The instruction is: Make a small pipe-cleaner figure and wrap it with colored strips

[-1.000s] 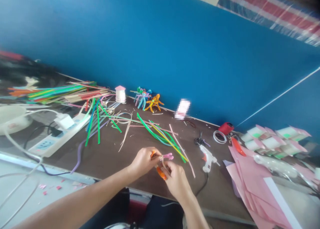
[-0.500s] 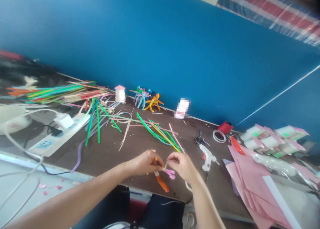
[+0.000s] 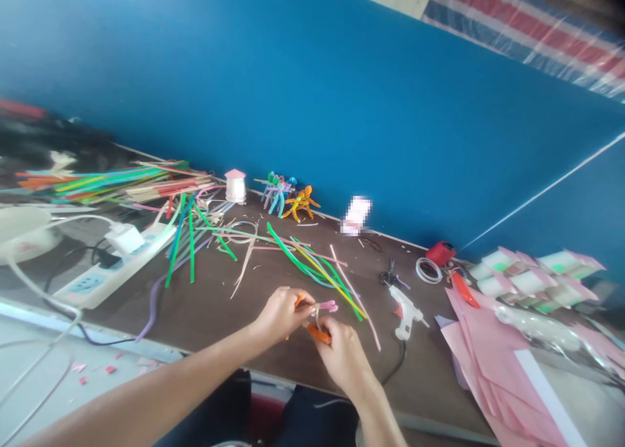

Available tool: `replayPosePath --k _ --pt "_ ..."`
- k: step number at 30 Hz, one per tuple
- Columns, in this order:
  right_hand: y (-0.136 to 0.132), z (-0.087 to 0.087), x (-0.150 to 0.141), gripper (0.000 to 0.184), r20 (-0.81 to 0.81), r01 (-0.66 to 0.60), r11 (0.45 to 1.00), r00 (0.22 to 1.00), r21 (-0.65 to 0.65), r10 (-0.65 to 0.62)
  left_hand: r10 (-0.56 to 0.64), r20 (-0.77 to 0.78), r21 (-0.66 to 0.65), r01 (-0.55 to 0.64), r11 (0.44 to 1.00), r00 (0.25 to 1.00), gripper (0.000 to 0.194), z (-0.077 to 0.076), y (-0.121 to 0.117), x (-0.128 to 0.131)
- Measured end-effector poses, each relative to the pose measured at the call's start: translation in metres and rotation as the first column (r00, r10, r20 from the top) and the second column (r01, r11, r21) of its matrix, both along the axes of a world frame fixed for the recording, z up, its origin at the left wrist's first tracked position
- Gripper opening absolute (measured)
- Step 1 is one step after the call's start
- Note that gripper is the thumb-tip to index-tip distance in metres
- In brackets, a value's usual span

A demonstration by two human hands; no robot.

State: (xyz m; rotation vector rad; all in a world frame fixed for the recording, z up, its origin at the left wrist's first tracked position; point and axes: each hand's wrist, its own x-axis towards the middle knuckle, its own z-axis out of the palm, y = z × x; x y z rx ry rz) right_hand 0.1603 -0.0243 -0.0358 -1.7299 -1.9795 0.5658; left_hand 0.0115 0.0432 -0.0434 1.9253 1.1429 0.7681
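Observation:
My left hand [image 3: 282,313] and my right hand [image 3: 343,357] meet over the front of the brown table [image 3: 215,304]. Both are closed on a small pipe-cleaner piece [image 3: 319,318] with a pink looped end and orange parts. The left hand pinches it from the left by an orange bit. My right hand grips it from below, where an orange length sticks out. Loose green, yellow and pale pipe cleaners [image 3: 312,265] lie just behind the hands.
A white glue gun [image 3: 405,310] lies right of my hands, its cable running off the table edge. Pink paper sheets [image 3: 493,362] are at the right. A power strip [image 3: 110,265] and a bundle of coloured sticks [image 3: 112,181] are left. Finished figures [image 3: 288,198] stand by the blue wall.
My right hand dropped from above the piece to below it and came closer to me. The pink end, hanging down half a second ago, now points up between the hands.

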Motion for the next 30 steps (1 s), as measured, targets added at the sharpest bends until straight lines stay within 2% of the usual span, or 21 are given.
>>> replayPosePath --k 3,5,9,13,16,18,20,22,27,30 --pt "-0.002 0.013 0.002 0.024 0.191 0.012 0.999 0.981 0.035 -0.018 -0.075 -0.088 0.078 0.082 0.994 0.993 0.021 0.004 0.002 -0.002" --pt "-0.003 0.022 0.003 0.026 0.215 -0.013 0.998 0.977 0.067 -0.002 -0.107 -0.139 0.087 0.120 0.989 0.984 0.020 0.007 0.003 -0.003" --pt "0.001 0.036 0.009 0.018 0.127 -0.057 0.992 0.991 0.114 0.042 -0.152 -0.243 0.136 0.189 0.973 0.958 0.017 0.010 0.002 -0.009" --pt "0.014 0.035 0.019 0.017 -0.092 0.001 0.999 0.996 0.044 0.003 -0.261 -0.215 0.150 0.296 0.943 0.941 0.016 0.013 0.001 -0.012" --pt "0.024 0.024 0.024 0.016 -0.291 0.023 0.993 0.955 -0.114 -0.055 -0.295 -0.100 0.060 0.301 0.952 0.950 0.012 0.013 0.001 -0.011" --pt "0.027 0.015 0.024 0.019 -0.387 -0.007 0.968 0.917 -0.253 -0.094 -0.287 -0.012 -0.069 0.285 0.956 0.958 0.015 0.011 0.001 -0.010" --pt "0.028 0.008 0.024 0.021 -0.436 -0.010 0.949 0.889 -0.315 -0.135 -0.268 0.074 -0.185 0.278 0.943 0.961 0.020 0.009 0.000 -0.008" --pt "0.027 0.007 0.023 0.018 -0.455 0.008 0.960 0.879 -0.281 -0.141 -0.258 0.149 -0.250 0.289 0.924 0.955 0.023 0.008 -0.002 -0.006" --pt "0.025 0.014 0.023 0.017 -0.420 -0.015 0.990 0.906 -0.143 -0.047 -0.216 0.267 -0.370 0.307 0.877 0.939 0.023 0.007 -0.002 -0.004" --pt "0.023 0.015 0.022 0.020 -0.339 0.005 0.995 0.940 -0.095 -0.037 -0.140 0.246 -0.355 0.223 0.908 0.959 0.021 0.008 -0.001 -0.002"
